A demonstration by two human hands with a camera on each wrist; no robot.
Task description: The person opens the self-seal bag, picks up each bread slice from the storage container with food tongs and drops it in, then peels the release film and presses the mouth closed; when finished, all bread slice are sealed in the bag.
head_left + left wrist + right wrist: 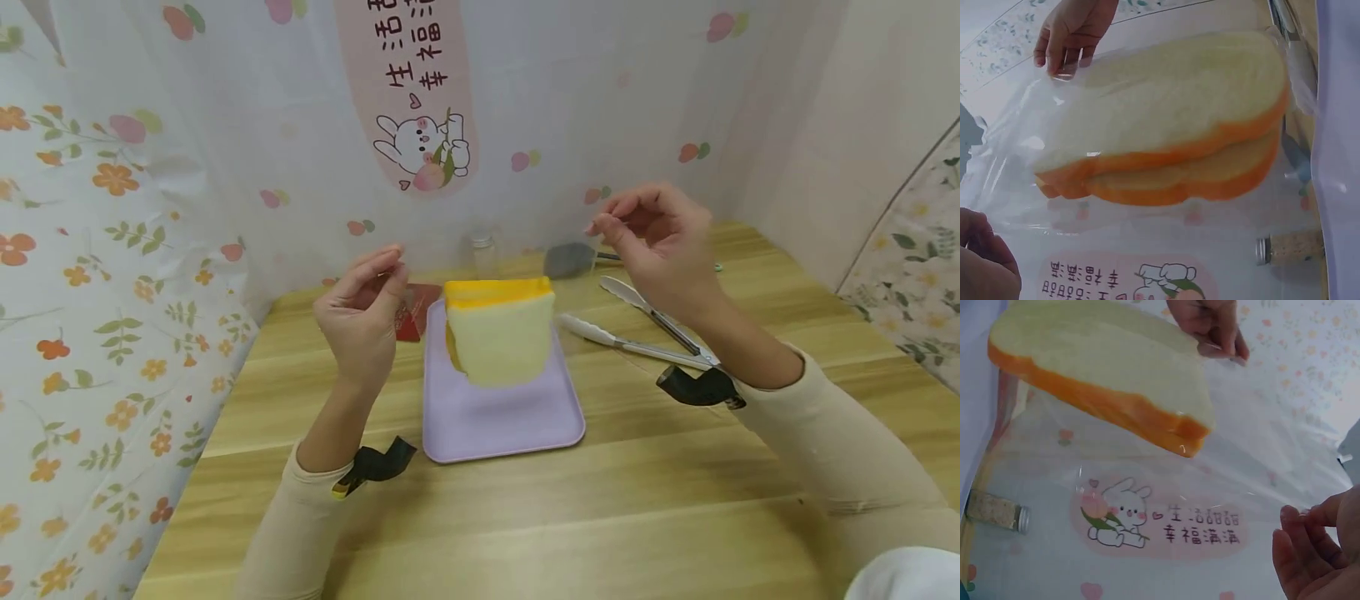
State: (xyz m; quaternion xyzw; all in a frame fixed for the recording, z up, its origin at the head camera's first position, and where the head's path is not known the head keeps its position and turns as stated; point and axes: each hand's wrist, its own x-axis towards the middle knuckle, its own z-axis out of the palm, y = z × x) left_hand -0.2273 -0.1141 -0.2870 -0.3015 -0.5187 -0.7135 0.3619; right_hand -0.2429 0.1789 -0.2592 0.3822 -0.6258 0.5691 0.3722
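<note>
Both hands hold a clear plastic bag (pixel 1016 150) up in front of the body, its edge stretched between them. My left hand (pixel 363 312) pinches one side of the edge between thumb and fingertips. On the other side my right hand (pixel 667 246), raised higher, pinches it too. Inside hang bread slices (pixel 502 342), pale with an orange-brown crust, stacked together. In the head view they overlap a lilac tray (pixel 495 433) on the table. The right wrist view shows the bag's film (pixel 1260 444) drawn taut from the bread towards the fingers.
Metal tongs (pixel 660 354) lie spread to the right of the tray. A red packet (pixel 411 321) sits at its left rear. Behind stand a small jar (pixel 483 257) with a metal lid and a dark, flat-headed utensil (pixel 568 260). Printed curtains enclose the wooden table (pixel 510 525).
</note>
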